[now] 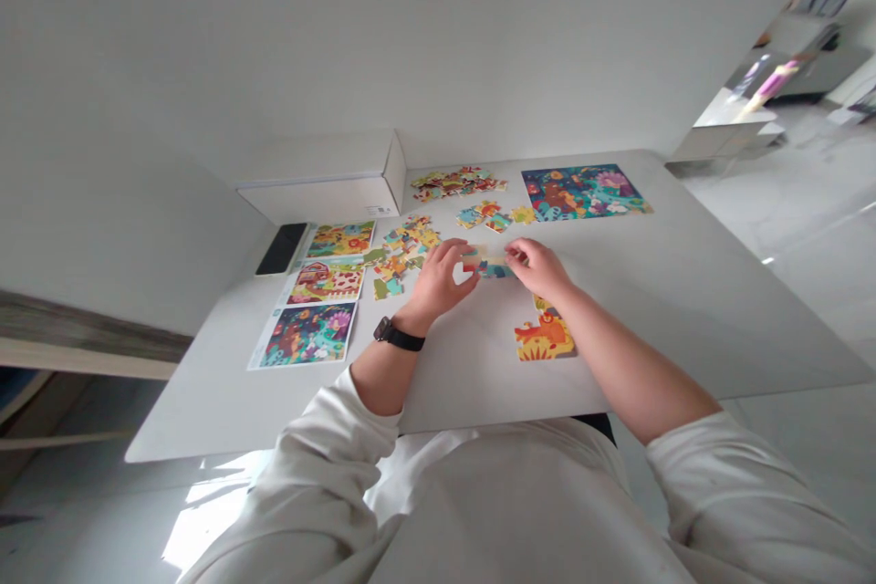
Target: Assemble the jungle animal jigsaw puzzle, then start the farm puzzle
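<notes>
White sleeves (315,465) reach from the frame's bottom toward its centre, where the left hand (438,281), widely curved, and right hand (540,266), narrowly bunched, seemingly align jigsaw pieces (494,270), edges needing careful meeting, though I cannot tell whether either grips one.

Both hands (443,278) (537,266) at small puzzle pieces (494,268).

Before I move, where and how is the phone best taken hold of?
Probably by the middle of its two long edges, with the left hand coming from above: the phone lies flat, its right edge close beside the printed sheet.
</notes>
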Tool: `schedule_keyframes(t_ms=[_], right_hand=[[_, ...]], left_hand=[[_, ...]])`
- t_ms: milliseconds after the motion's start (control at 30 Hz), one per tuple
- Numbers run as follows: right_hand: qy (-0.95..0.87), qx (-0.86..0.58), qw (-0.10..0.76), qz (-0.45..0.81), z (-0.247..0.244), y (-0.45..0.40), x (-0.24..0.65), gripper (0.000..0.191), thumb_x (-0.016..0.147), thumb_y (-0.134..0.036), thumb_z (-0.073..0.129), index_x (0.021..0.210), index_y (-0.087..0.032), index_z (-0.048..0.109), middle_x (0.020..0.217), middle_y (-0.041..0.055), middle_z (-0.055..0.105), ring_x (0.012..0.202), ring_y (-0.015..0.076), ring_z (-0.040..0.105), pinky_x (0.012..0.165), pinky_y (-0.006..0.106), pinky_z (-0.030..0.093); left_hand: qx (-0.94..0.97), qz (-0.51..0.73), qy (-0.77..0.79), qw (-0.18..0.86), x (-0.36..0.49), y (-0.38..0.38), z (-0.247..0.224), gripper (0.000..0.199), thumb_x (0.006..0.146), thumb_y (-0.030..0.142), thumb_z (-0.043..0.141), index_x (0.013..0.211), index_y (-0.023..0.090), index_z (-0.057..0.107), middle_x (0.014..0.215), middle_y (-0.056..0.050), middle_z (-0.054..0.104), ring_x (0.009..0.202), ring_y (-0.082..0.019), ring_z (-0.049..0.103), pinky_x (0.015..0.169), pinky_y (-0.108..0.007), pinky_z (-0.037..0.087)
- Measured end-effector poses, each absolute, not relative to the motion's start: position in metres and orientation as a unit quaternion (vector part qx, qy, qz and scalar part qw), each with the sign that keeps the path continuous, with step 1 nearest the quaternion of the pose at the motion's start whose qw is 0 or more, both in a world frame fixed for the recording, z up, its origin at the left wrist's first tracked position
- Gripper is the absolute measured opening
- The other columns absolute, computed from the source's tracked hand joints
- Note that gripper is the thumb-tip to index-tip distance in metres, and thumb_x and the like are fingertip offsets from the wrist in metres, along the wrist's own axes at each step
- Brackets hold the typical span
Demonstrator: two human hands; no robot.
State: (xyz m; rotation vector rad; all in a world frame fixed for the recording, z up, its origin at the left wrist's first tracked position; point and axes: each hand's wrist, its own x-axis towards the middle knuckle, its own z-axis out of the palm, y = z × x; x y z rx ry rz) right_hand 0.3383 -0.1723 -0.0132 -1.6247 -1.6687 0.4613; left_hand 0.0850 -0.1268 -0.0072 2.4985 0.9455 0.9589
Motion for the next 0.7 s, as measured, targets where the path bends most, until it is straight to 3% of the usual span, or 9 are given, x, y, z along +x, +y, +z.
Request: schedule_keyframes(t_ms=[233, 500, 700], right_hand=[[-0.725, -0.615, 0.294, 0.095, -0.018, -0.171, 0.347, 0.015, 0.101, -0.022, 0.067, 0.103, -0.025, 0.082, 0.109, 0.0096, 0.081, 0.108, 0.0285, 0.072, 0.105, 0.043, 0.055], [-0.731, -0.615, 0.276, 0.103, -0.021, -0.172, 0.344, 0.016, 0.1, -0.021, 0.071, 0.106, -0.026, 0.085, 0.113, 0.0099, 0.082, 0.11, 0.0301, 0.073, 0.106, 0.045, 0.055], [-0.74, -0.618, 0.248, 0.092, -0.024, -0.171, 0.343, 0.016, 0.101, -0.022, 0.07, 0.106, -0.024, 0.085, 0.111, 0.0102, 0.081, 0.106, 0.0287, 0.072, 0.103, 0.042, 0.055]], left_hand=[[0.897, 0.234, 0.351, 0.133, 0.08, -0.117, -0.024, 0.03, 0.091, 0.028, 0.081, 0.121, 0.025, 0.078, 0.137, -0.014, 0.075, 0.135, -0.034, 0.067, 0.125, -0.058, 0.046], [0.897, 0.225, 0.361, 0.12, 0.081, -0.114, -0.032, 0.026, 0.092, 0.029, 0.078, 0.117, 0.025, 0.082, 0.13, -0.014, 0.076, 0.129, -0.034, 0.067, 0.125, -0.059, 0.046], [0.894, 0.232, 0.366, 0.113, 0.081, -0.113, -0.039, 0.027, 0.094, 0.03, 0.077, 0.121, 0.026, 0.081, 0.135, -0.014, 0.074, 0.135, -0.034, 0.063, 0.124, -0.058, 0.047]])
